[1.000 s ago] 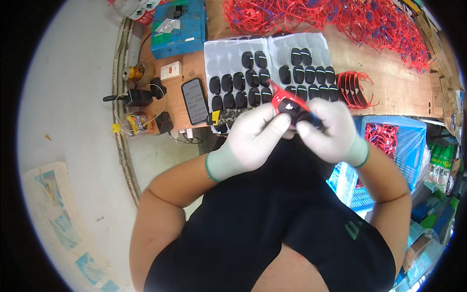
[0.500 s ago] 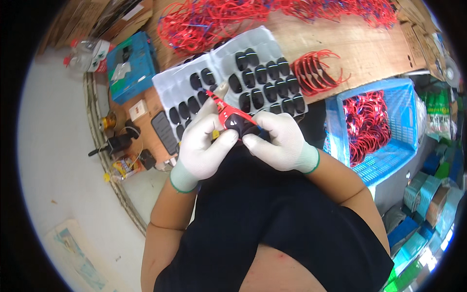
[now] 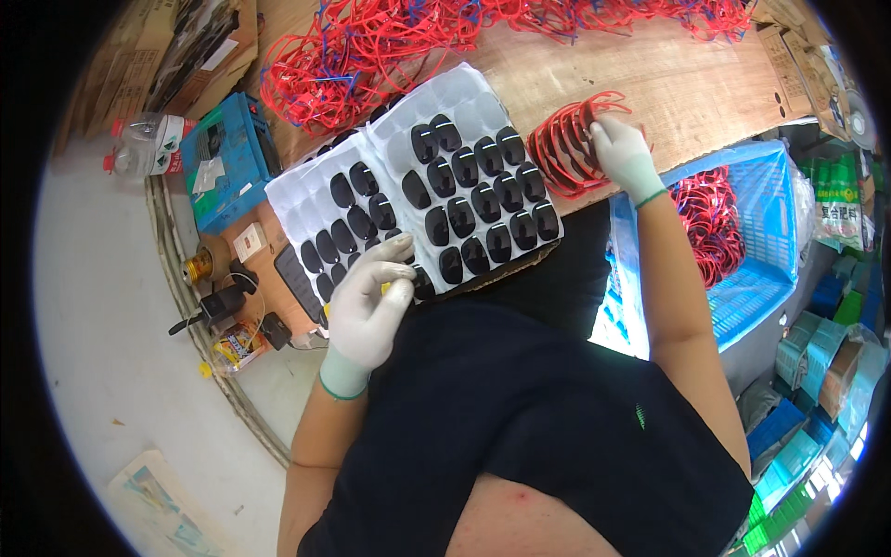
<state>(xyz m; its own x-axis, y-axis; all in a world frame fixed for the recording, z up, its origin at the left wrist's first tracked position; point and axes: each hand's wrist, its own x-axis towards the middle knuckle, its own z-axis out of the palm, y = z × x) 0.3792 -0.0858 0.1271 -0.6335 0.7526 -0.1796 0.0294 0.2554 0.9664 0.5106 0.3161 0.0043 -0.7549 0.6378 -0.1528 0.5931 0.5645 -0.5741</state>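
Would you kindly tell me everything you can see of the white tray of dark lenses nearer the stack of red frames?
The white lens tray looks like thin moulded plastic with rows of oval pockets. Most hold glossy dark lenses; the far pockets are bare. It lies flat but askew on the wooden table, edge to edge with a second tray. The gloved left hand rests at its near corner.

Centre frame, I see my gloved left hand [image 3: 369,302] resting at the lower edge of the white lens tray [image 3: 306,190]; upper right, my right hand [image 3: 624,153] touches stacked red frames [image 3: 566,148] on the wooden surface [image 3: 687,79].
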